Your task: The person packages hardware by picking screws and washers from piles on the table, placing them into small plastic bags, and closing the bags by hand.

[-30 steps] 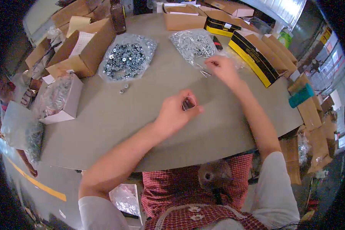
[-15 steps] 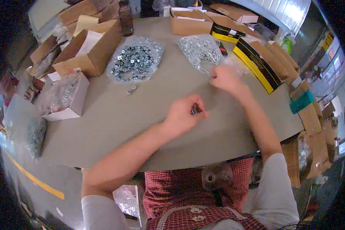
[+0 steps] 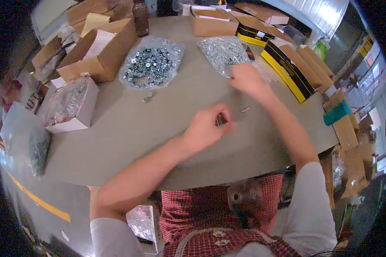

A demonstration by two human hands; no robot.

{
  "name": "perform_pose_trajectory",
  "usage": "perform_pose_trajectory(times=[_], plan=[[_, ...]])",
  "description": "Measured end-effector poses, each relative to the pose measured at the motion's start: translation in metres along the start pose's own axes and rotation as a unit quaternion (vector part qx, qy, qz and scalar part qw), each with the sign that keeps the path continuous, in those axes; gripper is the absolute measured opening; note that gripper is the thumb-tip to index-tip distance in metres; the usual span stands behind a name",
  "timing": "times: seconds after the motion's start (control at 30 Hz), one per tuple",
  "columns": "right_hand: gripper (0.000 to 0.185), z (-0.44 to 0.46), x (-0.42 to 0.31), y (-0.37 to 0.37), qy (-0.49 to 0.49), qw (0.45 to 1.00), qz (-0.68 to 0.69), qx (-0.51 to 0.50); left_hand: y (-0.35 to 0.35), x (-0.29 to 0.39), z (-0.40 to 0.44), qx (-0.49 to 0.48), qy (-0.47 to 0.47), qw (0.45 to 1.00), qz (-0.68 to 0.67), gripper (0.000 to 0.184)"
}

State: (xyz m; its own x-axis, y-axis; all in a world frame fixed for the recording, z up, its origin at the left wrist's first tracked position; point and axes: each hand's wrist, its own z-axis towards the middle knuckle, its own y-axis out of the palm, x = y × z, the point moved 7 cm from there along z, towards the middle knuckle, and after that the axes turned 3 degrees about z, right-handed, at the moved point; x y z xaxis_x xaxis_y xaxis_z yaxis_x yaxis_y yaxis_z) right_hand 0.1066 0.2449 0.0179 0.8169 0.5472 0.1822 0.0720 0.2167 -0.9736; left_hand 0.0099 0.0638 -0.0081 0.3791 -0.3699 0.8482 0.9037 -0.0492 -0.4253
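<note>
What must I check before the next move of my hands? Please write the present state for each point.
1. Left hand closed around item: ok; what it is, cannot tell.
2. Right hand close to right bag: ok.
3. Right hand gripping something: cannot tell.
4. Left bag lying on table: ok.
5. No loose pieces on table: not ok; one piece near right forearm, others near left bag.

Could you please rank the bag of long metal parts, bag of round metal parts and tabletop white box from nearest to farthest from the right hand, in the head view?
1. Bag of long metal parts, just beyond the right hand.
2. Bag of round metal parts, farther left.
3. Tabletop white box, farthest left of the three.
</note>
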Motion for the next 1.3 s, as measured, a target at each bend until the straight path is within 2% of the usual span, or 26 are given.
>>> perform_pose_trajectory(times=[0.1,0.2,0.3,0.4,0.5,0.6,0.7,0.8,0.9,1.0,1.07,1.2,1.3], plan=[[0.019,-0.027,0.010,-0.019,-0.037,0.983,0.178,-0.020,0.002,-0.009,0.002,0.009,-0.029,1.000,-0.001,0.020],[0.018,-0.088,0.011,-0.044,-0.166,0.952,0.257,0.029,0.001,-0.006,0.000,0.003,-0.026,1.000,0.002,0.018],[0.014,-0.146,0.003,-0.057,-0.235,0.943,0.234,0.028,0.001,-0.004,0.000,-0.009,-0.048,0.999,-0.017,0.017],[0.015,-0.182,0.000,-0.044,-0.259,0.947,0.164,0.095,0.001,-0.004,0.003,0.029,0.000,0.999,-0.014,0.019],[0.019,-0.189,0.002,-0.040,-0.236,0.953,0.164,0.094,0.001,-0.002,0.004,-0.005,-0.027,0.999,-0.018,0.022],[0.021,-0.188,-0.002,-0.042,-0.200,0.969,0.135,0.053,-0.001,0.001,0.005,0.014,0.010,1.000,0.003,0.021],[0.020,-0.181,-0.006,-0.049,-0.127,0.942,0.308,0.029,-0.002,0.000,0.005,0.008,-0.019,0.999,0.044,0.021],[0.018,-0.172,-0.026,-0.047,-0.028,0.836,0.543,-0.074,-0.004,0.006,0.002,0.003,0.004,0.998,0.058,0.020],[0.016,-0.156,-0.048,-0.060,-0.011,0.812,0.577,-0.085,-0.003,0.008,0.001,-0.024,-0.001,0.998,0.055,0.023],[0.016,-0.139,-0.061,-0.071,-0.089,0.869,0.487,-0.029,-0.004,0.003,0.002,0.008,0.006,0.997,0.073,0.025],[0.017,-0.131,-0.065,-0.077,-0.149,0.889,0.433,0.006,-0.004,-0.004,0.003,0.009,-0.009,0.999,0.032,0.027],[0.015,-0.127,-0.078,-0.099,-0.244,0.891,0.378,0.059,-0.004,0.000,0.005,0.046,0.036,0.998,-0.031,0.024],[0.018,-0.098,-0.048,-0.086,-0.086,0.860,0.503,0.008,0.001,-0.011,0.005,-0.015,-0.038,0.999,-0.032,0.020]])
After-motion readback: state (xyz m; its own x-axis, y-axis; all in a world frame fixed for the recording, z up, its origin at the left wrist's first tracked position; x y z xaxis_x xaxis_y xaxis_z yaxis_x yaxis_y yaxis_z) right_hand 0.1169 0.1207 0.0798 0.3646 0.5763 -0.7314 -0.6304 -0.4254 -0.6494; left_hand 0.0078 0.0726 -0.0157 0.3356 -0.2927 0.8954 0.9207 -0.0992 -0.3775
